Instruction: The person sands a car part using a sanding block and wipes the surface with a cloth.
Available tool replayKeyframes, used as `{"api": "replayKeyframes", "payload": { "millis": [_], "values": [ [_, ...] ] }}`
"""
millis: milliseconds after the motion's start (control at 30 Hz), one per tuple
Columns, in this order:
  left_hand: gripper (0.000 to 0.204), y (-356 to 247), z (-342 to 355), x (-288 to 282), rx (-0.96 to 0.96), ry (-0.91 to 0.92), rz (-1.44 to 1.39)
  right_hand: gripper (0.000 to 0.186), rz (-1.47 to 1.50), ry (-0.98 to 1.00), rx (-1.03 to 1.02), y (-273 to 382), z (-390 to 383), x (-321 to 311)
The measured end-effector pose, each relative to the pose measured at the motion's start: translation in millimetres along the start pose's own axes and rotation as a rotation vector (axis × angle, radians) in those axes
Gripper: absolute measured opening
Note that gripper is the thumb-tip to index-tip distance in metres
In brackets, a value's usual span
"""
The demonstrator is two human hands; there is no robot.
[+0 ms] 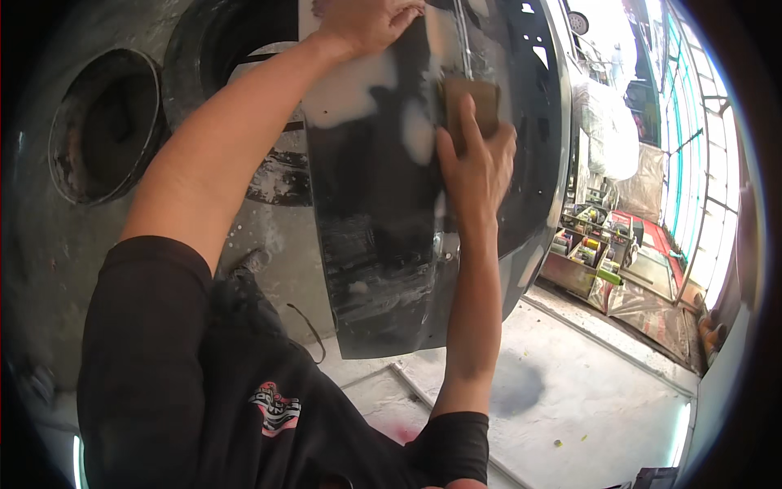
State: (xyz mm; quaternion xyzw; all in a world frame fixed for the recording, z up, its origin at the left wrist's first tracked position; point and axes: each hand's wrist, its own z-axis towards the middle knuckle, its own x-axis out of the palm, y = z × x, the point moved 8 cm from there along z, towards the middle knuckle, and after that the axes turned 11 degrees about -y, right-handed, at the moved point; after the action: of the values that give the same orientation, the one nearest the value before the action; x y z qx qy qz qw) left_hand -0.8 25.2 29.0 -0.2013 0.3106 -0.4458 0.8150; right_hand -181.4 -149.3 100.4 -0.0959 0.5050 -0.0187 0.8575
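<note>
"What does the room look like from your end?"

"I'm watching from afar: a workshop, tall windows (705,155) glaring along the right, whitish floor (562,436) below."

"Where's the block?"

"I have the olive-brown block (483,102) on the dark panel (366,187), high in my view and right of the panel's middle. Bright streaks (464,41) run upward from it."

"How is it held?"

"The right hand (481,163) grips its near end, index finger laid along the top, thumb at the left side."

"And the other?"

"The left hand (362,28) is over the panel's far left part, by a pale patch (338,94). My top edge cuts it off, so I can't tell how its fingers are set."

"Anything further out?"

"On my left, a round dark basin (155,94). On the right, well apart from the hands, I see a rack of bins (570,273) filled with small items, and behind it a bulky white bundle (611,143)."
</note>
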Motion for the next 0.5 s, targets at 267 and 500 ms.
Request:
{"api": "replayKeyframes", "payload": {
  "millis": [267,500],
  "values": [
    [0.025,-9.2,1.7,0.8,0.048,-0.086,-0.012,0.063,-0.056,-0.043,0.057,7.4,24.6,10.2],
    [0.023,-14.2,1.5,-0.9,0.01,-0.024,-0.043,0.062,0.02,-0.07,0.022,-15.8,-40.3,-18.3]
  ]
}}
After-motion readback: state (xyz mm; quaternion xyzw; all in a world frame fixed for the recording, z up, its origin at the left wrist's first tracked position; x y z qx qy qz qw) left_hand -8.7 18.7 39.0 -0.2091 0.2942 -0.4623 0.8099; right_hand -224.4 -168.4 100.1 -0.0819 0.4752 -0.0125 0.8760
